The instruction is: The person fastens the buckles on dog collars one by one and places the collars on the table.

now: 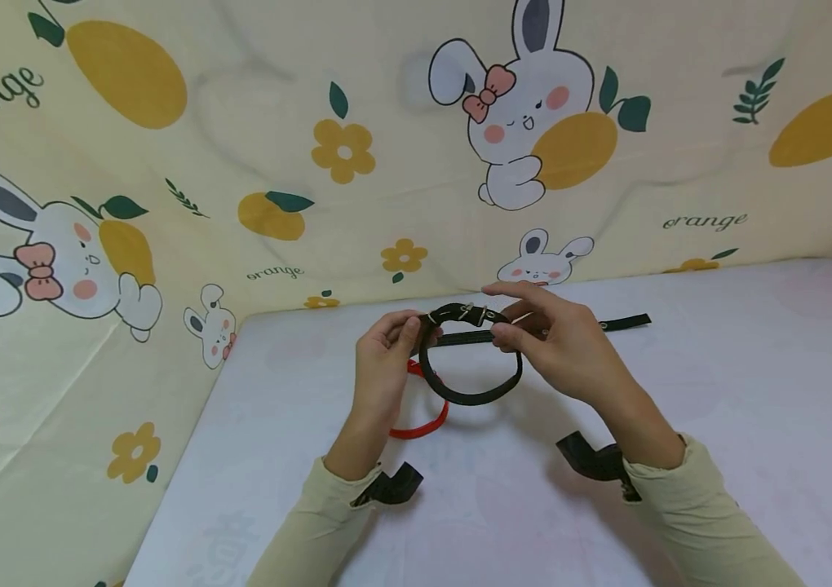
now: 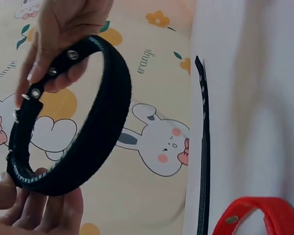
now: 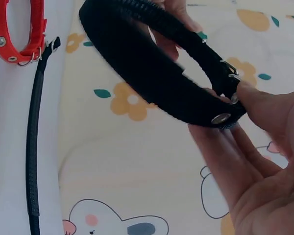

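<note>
A black collar (image 1: 471, 399), closed into a loop by its metal buckle, is held up off the table between both hands. The left hand (image 1: 384, 367) pinches its left side between thumb and fingers. On the buckle side, the right hand (image 1: 559, 342) pinches the strap near its metal eyelets, with the index finger stretched out above. In the left wrist view the collar (image 2: 95, 142) shows its wide band and several eyelets. The right wrist view shows the right thumb on the collar (image 3: 152, 73) beside the buckle.
A red collar (image 1: 422, 430) lies looped on the white table (image 1: 298, 505), below the left hand. Behind the held collar a straight black strap (image 1: 625, 323) lies across the table. A patterned cloth (image 1: 387, 73) hangs along the back and left. Black bands hang at both cuffs.
</note>
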The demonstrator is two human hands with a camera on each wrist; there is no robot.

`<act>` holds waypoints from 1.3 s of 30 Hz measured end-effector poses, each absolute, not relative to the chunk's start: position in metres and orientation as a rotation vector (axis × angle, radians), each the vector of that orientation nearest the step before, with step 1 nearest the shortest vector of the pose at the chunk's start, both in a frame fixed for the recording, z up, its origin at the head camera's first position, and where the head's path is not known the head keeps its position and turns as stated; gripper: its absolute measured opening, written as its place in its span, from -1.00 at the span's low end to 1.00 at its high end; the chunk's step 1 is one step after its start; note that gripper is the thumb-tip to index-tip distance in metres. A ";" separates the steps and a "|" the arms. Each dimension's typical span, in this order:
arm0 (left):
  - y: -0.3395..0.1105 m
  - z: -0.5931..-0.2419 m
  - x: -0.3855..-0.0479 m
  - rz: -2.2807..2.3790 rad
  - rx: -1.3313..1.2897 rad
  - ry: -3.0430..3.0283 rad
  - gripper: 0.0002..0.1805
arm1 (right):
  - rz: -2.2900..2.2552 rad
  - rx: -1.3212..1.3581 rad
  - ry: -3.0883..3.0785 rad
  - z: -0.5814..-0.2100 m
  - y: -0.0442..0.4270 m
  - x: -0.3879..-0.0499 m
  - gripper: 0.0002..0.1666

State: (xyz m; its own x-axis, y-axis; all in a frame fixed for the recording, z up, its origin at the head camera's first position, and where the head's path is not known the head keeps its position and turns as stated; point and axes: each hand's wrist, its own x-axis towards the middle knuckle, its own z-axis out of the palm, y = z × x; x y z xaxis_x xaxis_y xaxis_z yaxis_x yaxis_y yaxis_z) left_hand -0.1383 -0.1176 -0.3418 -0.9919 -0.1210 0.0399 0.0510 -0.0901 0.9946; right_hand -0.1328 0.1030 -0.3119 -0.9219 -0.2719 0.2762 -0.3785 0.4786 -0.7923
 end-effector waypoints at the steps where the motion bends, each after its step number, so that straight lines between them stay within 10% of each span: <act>1: -0.118 -0.342 -0.139 -2.237 0.078 -2.037 -0.78 | 1.452 0.593 -2.591 -0.312 0.103 -0.133 -0.47; 18: -0.142 -0.333 -0.139 -2.081 -0.397 -2.342 -0.55 | 1.650 0.550 -2.589 -0.314 0.107 -0.136 -0.78; 28: -0.137 -0.335 -0.136 -1.960 -0.340 -2.312 -0.74 | 1.679 0.563 -2.579 -0.313 0.106 -0.138 -0.78; 39: -0.137 -0.332 -0.139 -1.964 -0.026 -2.243 -0.77 | 1.640 1.022 -2.727 -0.311 0.126 -0.140 0.23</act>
